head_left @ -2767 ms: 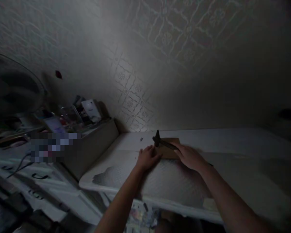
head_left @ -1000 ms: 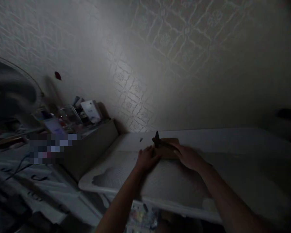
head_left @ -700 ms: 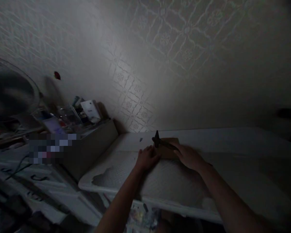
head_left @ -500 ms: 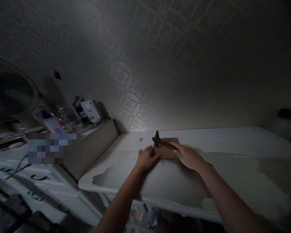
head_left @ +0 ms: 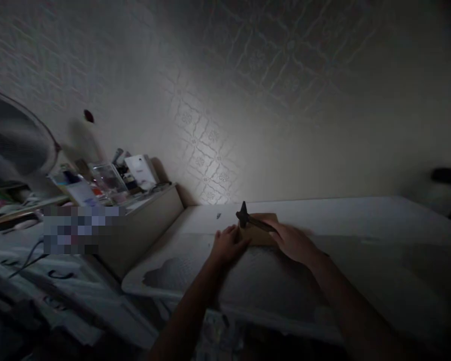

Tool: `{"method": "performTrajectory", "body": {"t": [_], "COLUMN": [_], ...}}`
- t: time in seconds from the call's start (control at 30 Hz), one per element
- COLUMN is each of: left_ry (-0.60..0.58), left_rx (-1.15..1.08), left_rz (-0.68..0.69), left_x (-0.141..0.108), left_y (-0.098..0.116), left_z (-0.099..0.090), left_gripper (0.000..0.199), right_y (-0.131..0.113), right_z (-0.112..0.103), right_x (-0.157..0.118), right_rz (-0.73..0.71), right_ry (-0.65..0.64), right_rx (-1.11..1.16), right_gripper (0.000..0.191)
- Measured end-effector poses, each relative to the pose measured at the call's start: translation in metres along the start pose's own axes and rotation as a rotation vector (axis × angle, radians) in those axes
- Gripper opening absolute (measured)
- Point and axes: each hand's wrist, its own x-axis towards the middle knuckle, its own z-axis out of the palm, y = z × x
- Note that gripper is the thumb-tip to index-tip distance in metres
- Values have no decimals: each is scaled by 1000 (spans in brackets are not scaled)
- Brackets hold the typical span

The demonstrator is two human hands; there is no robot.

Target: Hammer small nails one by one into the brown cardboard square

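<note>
My right hand (head_left: 293,243) is wrapped round the handle of a hammer (head_left: 243,215). The dark hammer head hangs over the left part of a flat brown board (head_left: 263,237), which lies on the white tabletop. At the board's left end is my left hand (head_left: 225,244), its fingers curled by the edge and its thumb against the front left corner. Whether anything small is between those fingers is too dark to see. A few tiny dark pieces (head_left: 218,216) lie on the table behind my left hand, too blurred to name.
On the left, a raised white cabinet (head_left: 150,215) carries a round mirror (head_left: 17,135), a white box (head_left: 141,169) and a clear plastic organiser (head_left: 108,178). A patterned wall (head_left: 304,125) rises behind the table (head_left: 346,215). Something black (head_left: 449,176) juts in at far right.
The wall looks brighter, while the front of the table and my forearms look darker. Hammer, board and both hands stay in nearly the same place.
</note>
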Motion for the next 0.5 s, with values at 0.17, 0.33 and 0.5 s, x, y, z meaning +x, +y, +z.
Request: {"method": "performTrajectory", "body": {"t": [0.17, 0.33, 0.5], "left_ry": [-1, 12, 0], "left_rx": [2, 15, 4], "left_rz": [2, -7, 3], "left_x": [0, 1, 1], "left_y": [0, -2, -3], "left_z": [0, 2, 1], "left_gripper": [67, 67, 67], "right_y": [1, 1, 3], "right_z": [1, 2, 3], "right_x": [0, 0, 1], "right_rz": [-1, -10, 5], "right_ry": [18, 21, 11], "right_rx": [-2, 19, 10], "right_gripper": [44, 44, 44]}}
